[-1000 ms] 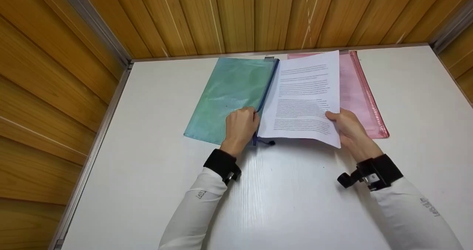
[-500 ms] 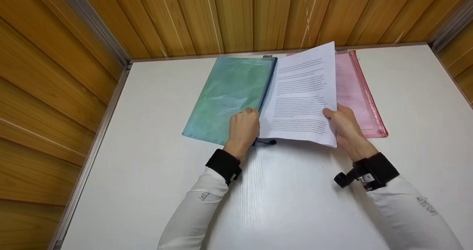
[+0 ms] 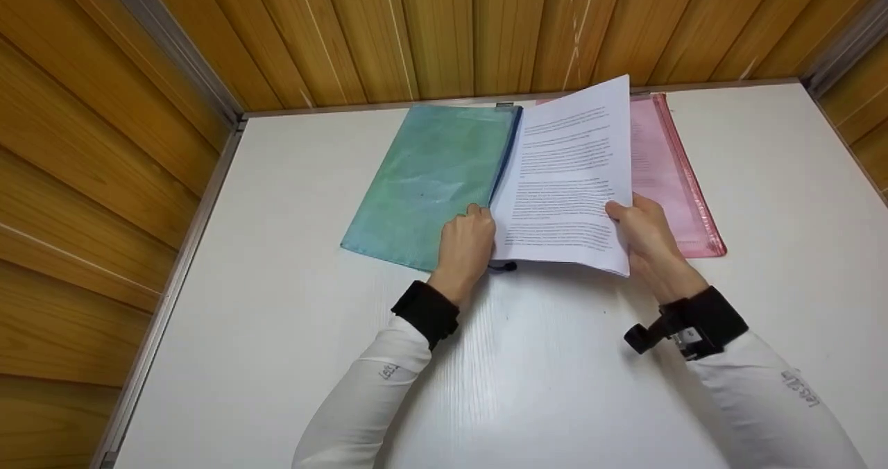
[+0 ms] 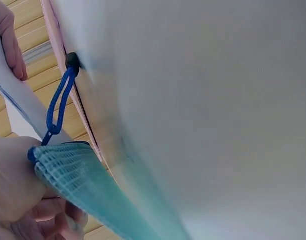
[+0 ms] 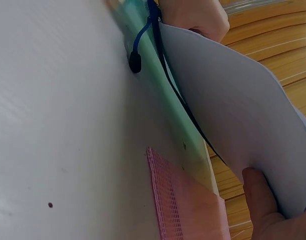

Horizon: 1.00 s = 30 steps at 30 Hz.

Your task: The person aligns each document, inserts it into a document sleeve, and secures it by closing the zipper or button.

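Observation:
A green mesh zip pouch (image 3: 423, 177) lies on the left, its blue zippered side facing right. My left hand (image 3: 468, 247) grips that side near its lower corner; in the left wrist view, fingers curl around the pouch's edge beside a blue zipper pull cord (image 4: 60, 102). Printed papers (image 3: 562, 177) extend rightward from the pouch's opening, their left edge right at the zipper. My right hand (image 3: 649, 236) pinches the papers' right edge, thumb on the printed side. Seen from the right wrist, the sheets (image 5: 232, 90) bow and stand raised above the table.
Partly under the papers, a pink zip pouch (image 3: 673, 177) with printed pages inside lies on the white table (image 3: 541, 372). Wood-patterned panels (image 3: 444, 32) rise behind the table's far edge. A small dark clip (image 3: 505, 105) sits at that edge.
The papers' upper right corner has risen and shifted slightly left with my right hand. My left hand has moved a little to the right along the zippered side, still gripping the pouch.

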Motion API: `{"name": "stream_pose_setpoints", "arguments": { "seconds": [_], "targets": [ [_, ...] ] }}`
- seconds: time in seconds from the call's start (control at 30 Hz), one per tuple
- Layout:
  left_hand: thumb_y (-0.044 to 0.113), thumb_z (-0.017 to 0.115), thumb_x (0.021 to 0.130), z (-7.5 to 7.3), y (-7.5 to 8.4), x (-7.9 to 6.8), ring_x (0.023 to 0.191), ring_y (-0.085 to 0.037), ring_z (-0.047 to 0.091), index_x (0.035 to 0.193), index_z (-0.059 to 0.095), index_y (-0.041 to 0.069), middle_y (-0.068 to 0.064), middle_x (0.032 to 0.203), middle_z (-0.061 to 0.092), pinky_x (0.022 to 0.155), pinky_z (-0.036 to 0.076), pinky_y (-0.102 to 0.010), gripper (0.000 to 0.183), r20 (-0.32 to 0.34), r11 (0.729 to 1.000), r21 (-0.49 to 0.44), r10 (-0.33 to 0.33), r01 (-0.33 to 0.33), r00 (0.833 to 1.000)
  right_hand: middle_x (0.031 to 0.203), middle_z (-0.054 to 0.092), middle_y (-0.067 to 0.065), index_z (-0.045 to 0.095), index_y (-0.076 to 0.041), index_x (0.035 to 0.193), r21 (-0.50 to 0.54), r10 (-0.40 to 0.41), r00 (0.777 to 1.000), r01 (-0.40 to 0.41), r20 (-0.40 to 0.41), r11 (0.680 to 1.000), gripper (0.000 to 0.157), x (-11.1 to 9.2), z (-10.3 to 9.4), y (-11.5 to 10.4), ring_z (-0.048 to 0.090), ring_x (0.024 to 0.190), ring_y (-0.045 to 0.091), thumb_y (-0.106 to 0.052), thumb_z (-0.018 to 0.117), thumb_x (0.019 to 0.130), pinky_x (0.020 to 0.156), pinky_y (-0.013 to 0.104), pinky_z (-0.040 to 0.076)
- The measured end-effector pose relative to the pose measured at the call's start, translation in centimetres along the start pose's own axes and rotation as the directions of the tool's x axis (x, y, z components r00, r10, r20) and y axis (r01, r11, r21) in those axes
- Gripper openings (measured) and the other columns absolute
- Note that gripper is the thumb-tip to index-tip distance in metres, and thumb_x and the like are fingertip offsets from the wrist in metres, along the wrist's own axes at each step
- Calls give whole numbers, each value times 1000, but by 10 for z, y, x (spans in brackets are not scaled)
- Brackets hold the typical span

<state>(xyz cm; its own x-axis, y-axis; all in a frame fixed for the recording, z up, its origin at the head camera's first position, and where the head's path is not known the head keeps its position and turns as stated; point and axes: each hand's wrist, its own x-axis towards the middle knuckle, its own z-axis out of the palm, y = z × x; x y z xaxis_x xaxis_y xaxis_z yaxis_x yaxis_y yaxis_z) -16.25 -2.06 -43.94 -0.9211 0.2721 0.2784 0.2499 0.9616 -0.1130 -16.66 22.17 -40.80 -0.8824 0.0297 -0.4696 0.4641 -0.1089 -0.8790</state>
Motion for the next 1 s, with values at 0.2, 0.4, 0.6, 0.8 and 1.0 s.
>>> {"name": "stream_pose_setpoints", "arguments": {
  "seconds": [0.2,0.4,0.6,0.8,1.0],
  "targets": [
    [6,61,91,0,3,1,68,-17,70,91,72,4,-3,79,66,56,58,-29,11,-20,1000,25,0,1,1000,111,63,-5,31,-6,154,29,9,1000,-8,-19,1000,53,-2,8,0,67,94,7,-14,42,103,79,22,54],
    [4,58,94,0,3,1,70,-17,70,97,74,1,-5,82,67,58,59,-29,16,-2,1000,13,-1,1,1000,116,61,-3,30,-7,154,54,3,1000,-3,0,999,52,-3,18,2,65,100,8,-15,40,104,81,23,54],
    [4,58,94,-2,4,0,71,-18,71,94,73,3,-5,81,70,58,59,-28,15,-21,1000,-10,-6,6,1000,116,61,-4,30,-9,154,76,42,999,-44,23,996,51,1,23,6,65,99,8,-15,40,104,81,24,54],
    [1,58,92,-2,4,0,72,-20,71,88,72,5,-6,79,71,58,59,-31,14,-30,998,-68,3,-5,1000,123,60,-2,31,-9,155,40,52,997,-55,54,998,52,8,29,12,64,102,8,-15,40,104,83,24,54],
    [1,59,90,-2,1,3,72,-22,72,85,71,7,-6,79,71,58,59,-34,15,5,993,-115,-15,16,1000,122,61,-2,33,-8,153,-25,46,996,-44,78,999,51,13,30,15,63,102,6,-16,42,104,83,22,53]
  ]
}}
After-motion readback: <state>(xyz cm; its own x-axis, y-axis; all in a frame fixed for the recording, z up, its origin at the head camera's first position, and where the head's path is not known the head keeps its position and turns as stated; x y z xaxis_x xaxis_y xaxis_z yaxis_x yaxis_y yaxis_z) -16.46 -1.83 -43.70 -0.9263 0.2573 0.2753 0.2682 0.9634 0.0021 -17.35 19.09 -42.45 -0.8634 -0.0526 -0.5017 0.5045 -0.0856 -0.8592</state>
